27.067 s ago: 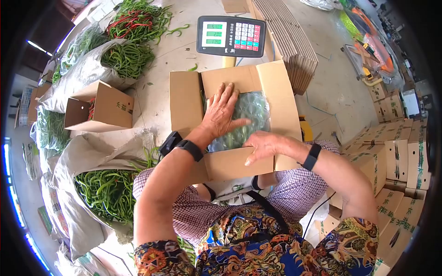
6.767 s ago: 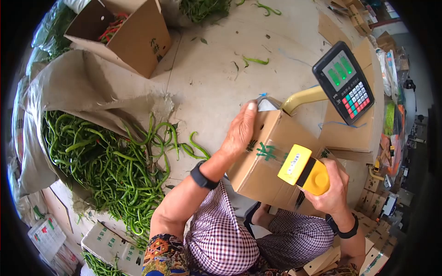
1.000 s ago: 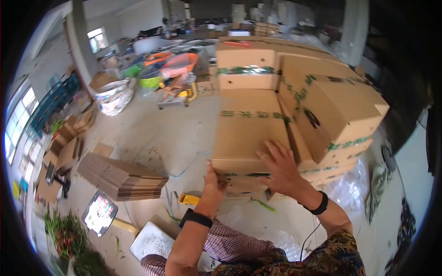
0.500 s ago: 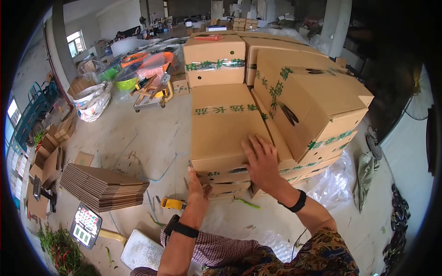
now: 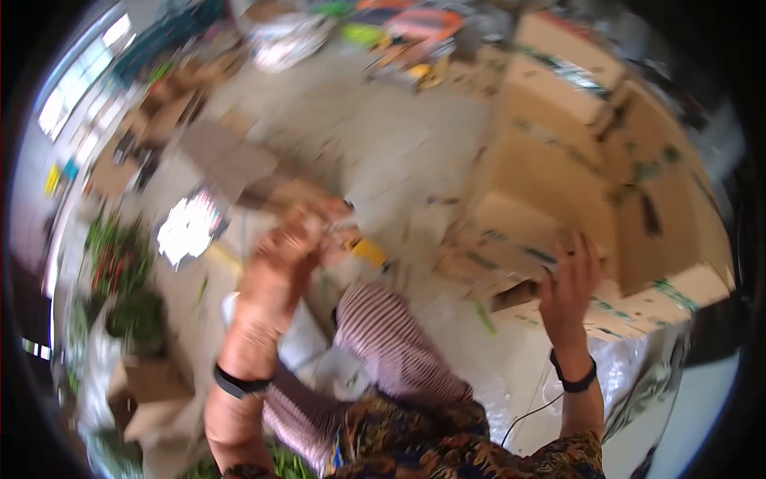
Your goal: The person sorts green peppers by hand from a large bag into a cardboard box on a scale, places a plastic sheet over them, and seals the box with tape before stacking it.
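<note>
My right hand (image 5: 570,279) is at the front edge of a brown carton (image 5: 542,176) printed in green, its fingers stretched and apart. That carton lies on a stack at the right, beside another printed carton (image 5: 662,207). My left hand (image 5: 295,239) is away from the stack, over the floor at the left, and is smeared by motion. Just right of it, a yellow tape dispenser (image 5: 369,251) lies on the floor. My left fingers overlap the end of a pile of flat cardboard (image 5: 231,160) in this view.
A scale with a glaring display (image 5: 191,227) stands at the left. Green and red peppers (image 5: 116,259) lie beyond it, above an open carton (image 5: 155,399). White sacks (image 5: 287,40) stand at the back. Clear plastic wrap (image 5: 618,367) lies below the stack.
My left hand has left the carton's front edge and moved left. My right hand has shifted from the carton's top to its front edge. The view has turned left and down.
</note>
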{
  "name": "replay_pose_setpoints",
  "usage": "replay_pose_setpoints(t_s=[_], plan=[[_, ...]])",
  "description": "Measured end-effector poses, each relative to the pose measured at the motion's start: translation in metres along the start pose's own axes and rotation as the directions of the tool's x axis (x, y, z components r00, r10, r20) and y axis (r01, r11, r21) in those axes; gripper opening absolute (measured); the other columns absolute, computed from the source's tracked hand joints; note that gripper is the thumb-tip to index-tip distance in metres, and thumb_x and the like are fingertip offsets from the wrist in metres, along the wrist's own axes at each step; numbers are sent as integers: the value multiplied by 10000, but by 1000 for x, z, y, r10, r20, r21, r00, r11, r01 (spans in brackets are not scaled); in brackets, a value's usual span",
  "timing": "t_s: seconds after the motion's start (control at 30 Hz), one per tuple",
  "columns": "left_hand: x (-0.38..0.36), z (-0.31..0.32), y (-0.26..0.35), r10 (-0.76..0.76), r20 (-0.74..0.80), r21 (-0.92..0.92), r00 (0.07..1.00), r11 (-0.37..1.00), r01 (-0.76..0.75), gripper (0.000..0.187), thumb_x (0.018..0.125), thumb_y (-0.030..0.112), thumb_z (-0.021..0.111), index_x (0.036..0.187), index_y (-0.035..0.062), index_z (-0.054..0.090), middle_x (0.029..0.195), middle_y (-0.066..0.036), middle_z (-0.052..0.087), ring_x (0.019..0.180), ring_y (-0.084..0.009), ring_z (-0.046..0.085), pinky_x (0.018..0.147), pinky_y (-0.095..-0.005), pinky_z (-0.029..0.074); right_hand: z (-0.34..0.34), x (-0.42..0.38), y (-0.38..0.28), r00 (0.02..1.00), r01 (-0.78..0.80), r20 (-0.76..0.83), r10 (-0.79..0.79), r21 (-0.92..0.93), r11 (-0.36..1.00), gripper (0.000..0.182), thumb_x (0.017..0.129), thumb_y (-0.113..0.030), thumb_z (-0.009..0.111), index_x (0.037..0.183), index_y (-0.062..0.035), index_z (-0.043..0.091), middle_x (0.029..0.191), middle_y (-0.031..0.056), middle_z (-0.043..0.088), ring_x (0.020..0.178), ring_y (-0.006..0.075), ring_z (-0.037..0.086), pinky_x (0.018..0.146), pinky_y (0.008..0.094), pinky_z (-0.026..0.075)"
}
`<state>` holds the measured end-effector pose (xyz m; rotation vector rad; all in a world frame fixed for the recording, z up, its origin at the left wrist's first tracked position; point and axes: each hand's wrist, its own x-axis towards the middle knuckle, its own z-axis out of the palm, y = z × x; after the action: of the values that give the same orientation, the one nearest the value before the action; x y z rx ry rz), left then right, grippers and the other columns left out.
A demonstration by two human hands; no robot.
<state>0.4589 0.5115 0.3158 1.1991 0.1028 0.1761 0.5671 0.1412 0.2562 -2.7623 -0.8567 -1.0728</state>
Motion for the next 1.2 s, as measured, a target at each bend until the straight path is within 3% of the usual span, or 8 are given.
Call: replay_pose_setpoints(t_s=[0.17, 0.3, 0.5, 0.6, 0.8, 0.93, 1.07, 1.2], plan=[[-115, -120, 13, 26, -460, 53, 888, 999, -2, 495, 958, 291, 583, 1318, -39, 506, 1126, -144, 661, 981, -211, 651, 811, -285, 499, 43, -51, -66, 881, -229, 458, -121, 635, 738, 308, 822, -119, 703, 1111, -31, 643, 1263, 201, 565, 1142, 414, 547, 950, 432, 455], [-218, -230, -35, -128, -666, -192, 735, 981, -3, 421, 1010, 259, 485, 1340, -3, 485, 1118, -116, 607, 969, -194, 574, 791, -276, 463, 140, -107, -84, 731, -233, 623, -278, 611, 757, 523, 797, -308, 741, 1220, -42, 586, 1313, 247, 523, 1207, 421, 498, 1016, 457, 408], [-349, -313, -83, -291, -744, -351, 602, 936, 19, 327, 996, 231, 515, 1227, 8, 576, 1217, -132, 623, 1134, -247, 570, 979, -374, 447, 189, -170, -91, 538, -623, 842, 46, 360, 695, 859, 710, -422, 792, 1393, -53, 426, 1258, 267, 568, 1185, 401, 539, 988, 448, 438], [-380, -331, -112, -408, -654, -318, 637, 912, 259, 478, 994, 320, 510, 1345, -4, 501, 1294, -170, 585, 1208, -299, 536, 1031, -409, 425, 155, -178, -104, 150, -773, 933, -327, 317, 550, 649, 740, -267, 734, 1331, -119, 511, 891, 201, 692, 947, 382, 657, 867, 460, 512], [-329, -305, -158, -444, -765, -163, 467, 834, 527, 488, 997, 327, 501, 1356, -3, 488, 1288, -162, 587, 1193, -287, 546, 1021, -404, 435, 124, -279, -24, 161, -353, 956, -246, 288, 890, 382, 703, -146, 631, 1082, -182, 654, 1023, 81, 690, 960, 341, 660, 788, 483, 536], [-310, -304, -169, -421, -779, -98, 465, 814, 573, 494, 1000, 333, 495, 1364, -1, 479, 1285, -157, 588, 1184, -279, 553, 1015, -401, 442, 43, -330, 58, -481, -296, 877, -5, -157, 942, 266, 700, -167, 705, 959, -130, 749, 945, 137, 718, 881, 318, 694, 711, 429, 545], [-304, -302, -172, -391, -790, -40, 473, 802, 596, 500, 1002, 338, 488, 1371, 0, 470, 1281, -152, 589, 1174, -271, 559, 1008, -398, 449, -10, -410, 76, -351, 89, 895, 275, -260, 961, 345, 715, -182, 704, 1055, -133, 735, 1152, 178, 647, 1121, 355, 571, 932, 548, 420], [-304, -299, -173, -359, -800, 17, 481, 788, 616, 507, 1005, 343, 482, 1378, 1, 462, 1278, -146, 591, 1165, -263, 566, 1002, -395, 455, 54, -430, 56, 312, -353, 874, 374, -259, 899, 390, 672, -207, 733, 1042, -100, 669, 1232, 205, 529, 1124, 396, 487, 883, 551, 426]])
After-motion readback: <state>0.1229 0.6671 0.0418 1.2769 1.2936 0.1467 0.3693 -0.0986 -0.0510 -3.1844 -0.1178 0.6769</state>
